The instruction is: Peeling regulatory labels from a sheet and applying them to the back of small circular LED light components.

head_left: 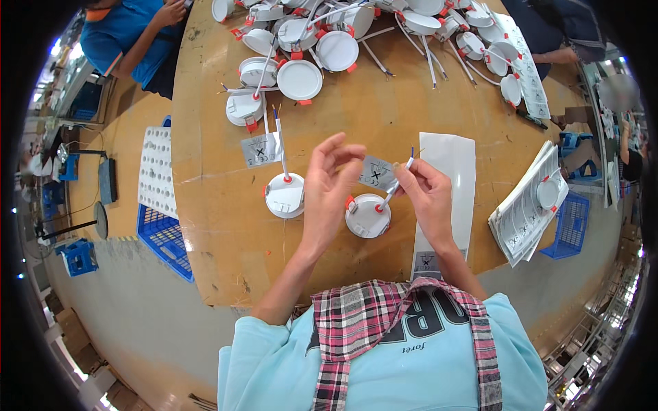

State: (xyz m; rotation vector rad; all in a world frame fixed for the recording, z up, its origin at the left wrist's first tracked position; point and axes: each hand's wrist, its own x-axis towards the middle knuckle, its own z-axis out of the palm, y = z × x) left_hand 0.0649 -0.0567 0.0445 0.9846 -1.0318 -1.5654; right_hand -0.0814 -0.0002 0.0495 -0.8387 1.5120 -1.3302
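My left hand (332, 188) is raised over the table, its fingers loosely curled and apart with nothing in them. The white cable (394, 190) of a round white downlight (368, 217) is pinched between the fingers of my right hand (430, 198), near its bare blue and brown wire ends. A silver-grey printed label (378, 172) is at that cable, between my two hands; whether it is stuck on cannot be told. Left of my left hand lies a second downlight (285, 196), with another silver label (262, 151) around or against its cable (279, 147).
Many white downlights (299, 80) with red clips are heaped at the table's far side. To the right lie a long white label sheet (444, 178) and a stack of printed sheets (528, 205) bearing a white disc. Blue crates (163, 236) flank the table. Two people (130, 41) are beyond it.
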